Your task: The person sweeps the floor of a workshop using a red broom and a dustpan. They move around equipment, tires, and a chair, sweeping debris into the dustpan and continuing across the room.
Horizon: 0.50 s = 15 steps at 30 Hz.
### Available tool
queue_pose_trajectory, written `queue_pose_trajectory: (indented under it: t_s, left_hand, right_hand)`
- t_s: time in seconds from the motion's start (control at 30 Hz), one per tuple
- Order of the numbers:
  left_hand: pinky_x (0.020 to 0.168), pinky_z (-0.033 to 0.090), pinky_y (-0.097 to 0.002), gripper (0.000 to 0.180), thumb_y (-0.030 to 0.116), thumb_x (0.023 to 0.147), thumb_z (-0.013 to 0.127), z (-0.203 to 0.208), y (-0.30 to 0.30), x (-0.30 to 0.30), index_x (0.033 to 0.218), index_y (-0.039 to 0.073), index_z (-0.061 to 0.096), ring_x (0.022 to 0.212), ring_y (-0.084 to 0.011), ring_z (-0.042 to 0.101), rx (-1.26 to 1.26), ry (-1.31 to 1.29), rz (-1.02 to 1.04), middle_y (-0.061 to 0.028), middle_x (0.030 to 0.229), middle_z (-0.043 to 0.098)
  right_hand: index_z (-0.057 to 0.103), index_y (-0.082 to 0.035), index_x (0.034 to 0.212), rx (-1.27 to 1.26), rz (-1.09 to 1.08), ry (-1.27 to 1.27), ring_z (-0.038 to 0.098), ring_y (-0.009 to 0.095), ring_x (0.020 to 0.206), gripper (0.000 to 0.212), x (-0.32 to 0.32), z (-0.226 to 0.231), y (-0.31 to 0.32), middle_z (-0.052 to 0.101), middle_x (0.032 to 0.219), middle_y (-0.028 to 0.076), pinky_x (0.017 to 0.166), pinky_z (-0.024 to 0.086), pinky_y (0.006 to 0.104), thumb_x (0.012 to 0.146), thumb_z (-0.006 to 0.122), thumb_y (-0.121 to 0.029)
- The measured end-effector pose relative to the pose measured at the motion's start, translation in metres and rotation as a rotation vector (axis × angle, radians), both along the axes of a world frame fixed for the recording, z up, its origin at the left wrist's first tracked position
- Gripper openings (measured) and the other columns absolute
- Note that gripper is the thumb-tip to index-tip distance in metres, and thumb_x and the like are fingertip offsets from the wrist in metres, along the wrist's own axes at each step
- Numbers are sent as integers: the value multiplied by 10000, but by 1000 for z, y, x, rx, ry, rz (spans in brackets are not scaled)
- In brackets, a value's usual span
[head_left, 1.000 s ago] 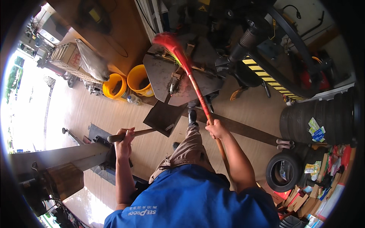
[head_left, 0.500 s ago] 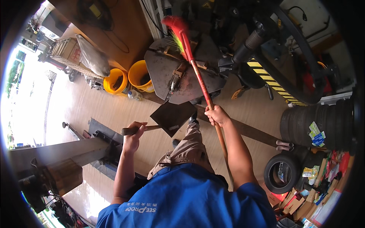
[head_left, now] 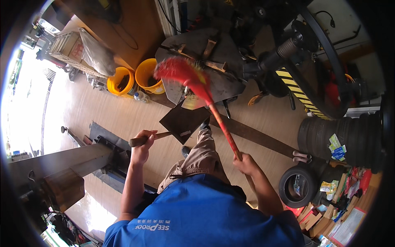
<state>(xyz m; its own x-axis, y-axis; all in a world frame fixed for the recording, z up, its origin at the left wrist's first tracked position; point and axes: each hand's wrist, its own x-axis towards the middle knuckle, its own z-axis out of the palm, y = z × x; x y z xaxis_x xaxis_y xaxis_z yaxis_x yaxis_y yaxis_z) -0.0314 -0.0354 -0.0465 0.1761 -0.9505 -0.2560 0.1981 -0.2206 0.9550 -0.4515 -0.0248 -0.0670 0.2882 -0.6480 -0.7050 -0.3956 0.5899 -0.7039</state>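
My left hand (head_left: 141, 148) is wrapped round the wooden handle of a dark, flat-bladed dustpan (head_left: 183, 120), whose blade is held at the near edge of the grey turntable. In my right hand (head_left: 247, 164) is the long handle of a broom (head_left: 187, 78) with a red head and yellow-green bristles. The broom head, smeared by motion, is over the near part of the grey octagonal turntable (head_left: 175, 70) of a machine. Metal clamps (head_left: 210, 48) stand on that turntable. Whatever lies under the broom head is hidden.
Two yellow buckets (head_left: 120, 82) and a clear bottle (head_left: 142, 97) stand left of the turntable. A black machine arm (head_left: 267, 59) and a yellow-black striped bar (head_left: 298, 92) are on the right. Stacked tyres (head_left: 321, 136) and a loose tyre (head_left: 297, 187) lie nearer. A grey post (head_left: 61, 160) rises at left.
The broom head has come down and nearer me, across the turntable toward the dustpan. My right hand has drawn back toward my body. The dustpan has barely moved.
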Motion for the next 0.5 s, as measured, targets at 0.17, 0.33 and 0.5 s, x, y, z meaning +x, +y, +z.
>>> queue_pose_trajectory:
  t_s: [0.17, 0.33, 0.5]
  left_hand:
    - [887, 407, -332, 56, 58, 870, 588, 9, -5, 4, 833, 17, 580, 1002, -199, 559, -9, -42, -29, -106, 926, 627]
    - [892, 408, -349, 26, 38, 862, 580, 22, 6, 14, 859, 13, 580, 1012, -212, 561, -19, -7, -3, -115, 948, 627]
    - [914, 398, -356, 24, 32, 853, 577, 36, 20, 17, 849, 9, 581, 1007, -212, 562, -28, -16, 32, -126, 987, 628]
  right_hand:
    - [479, -80, 830, 132, -155, -164, 446, 95, 398, 114, 22, -57, -27, 463, 562, -7, 355, 358, 265, 800, 589, -82]
    - [496, -76, 811, 244, -6, -84, 438, 93, 400, 101, 8, -26, 22, 454, 544, -3, 353, 349, 266, 786, 593, -64]
    - [541, -48, 777, 67, 132, 114, 515, 107, 590, 79, -12, 0, 48, 521, 623, 16, 541, 421, 284, 770, 595, -106]
